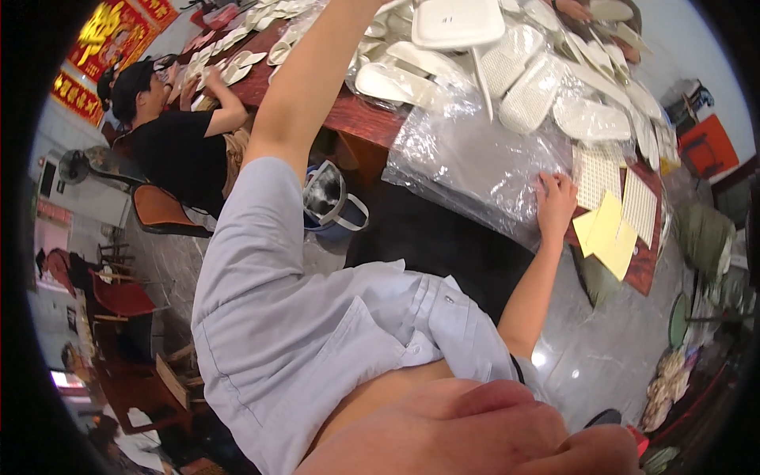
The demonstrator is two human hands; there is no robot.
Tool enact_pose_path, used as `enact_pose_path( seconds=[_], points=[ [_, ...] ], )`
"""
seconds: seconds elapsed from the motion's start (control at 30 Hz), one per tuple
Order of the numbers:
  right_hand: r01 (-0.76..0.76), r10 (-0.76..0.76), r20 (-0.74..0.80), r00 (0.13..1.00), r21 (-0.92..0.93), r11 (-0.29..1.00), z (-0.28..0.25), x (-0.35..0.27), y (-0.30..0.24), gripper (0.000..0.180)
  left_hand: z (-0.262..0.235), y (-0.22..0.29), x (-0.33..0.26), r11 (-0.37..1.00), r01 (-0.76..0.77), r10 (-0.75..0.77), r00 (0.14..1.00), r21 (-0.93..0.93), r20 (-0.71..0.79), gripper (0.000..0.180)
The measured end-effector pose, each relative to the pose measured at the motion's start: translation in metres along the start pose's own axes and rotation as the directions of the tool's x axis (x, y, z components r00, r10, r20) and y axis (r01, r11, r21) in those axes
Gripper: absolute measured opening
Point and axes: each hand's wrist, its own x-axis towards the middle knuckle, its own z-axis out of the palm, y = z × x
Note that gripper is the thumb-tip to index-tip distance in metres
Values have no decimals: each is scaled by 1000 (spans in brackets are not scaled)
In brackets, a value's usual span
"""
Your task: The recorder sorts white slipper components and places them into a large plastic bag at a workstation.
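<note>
My left arm (297, 87) stretches up over the table, and its hand lies past the top edge of the picture. My right hand (556, 198) rests on the right border of a clear plastic bag (475, 166), fingers slightly bent and a little apart. The bag lies flat and wrinkled over the near table edge. Beyond it is a heap of white slippers (534, 99) with textured soles, some in clear wrapping. A shallow white tray-like piece (457, 24) sits on top of the heap. Right of my hand lie white textured sheets (598, 178) and yellow paper slips (609, 237).
A co-worker in black (178, 150) sits at the left, hands on white slippers. Another person's hand (574, 9) shows at the far right. Below the red-brown table (360, 127) stands a blue-and-white bucket-like bag (332, 210). A fan (75, 166) is at the left.
</note>
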Motion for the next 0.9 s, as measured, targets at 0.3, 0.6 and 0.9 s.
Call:
enact_pose_path(
  seconds=[0.3,0.6,0.9],
  points=[
    [26,-26,31,999,13,1000,2,7,-6,31,34,-109,-121,748,-153,10,975,645,220,47],
    [21,-20,18,1000,-49,999,-1,2,8,30,39,-150,-148,738,-169,-147,904,653,401,57],
    [53,-52,24,998,-48,997,1,5,5,28,22,-178,-129,745,-159,-87,940,648,331,72]
  ],
)
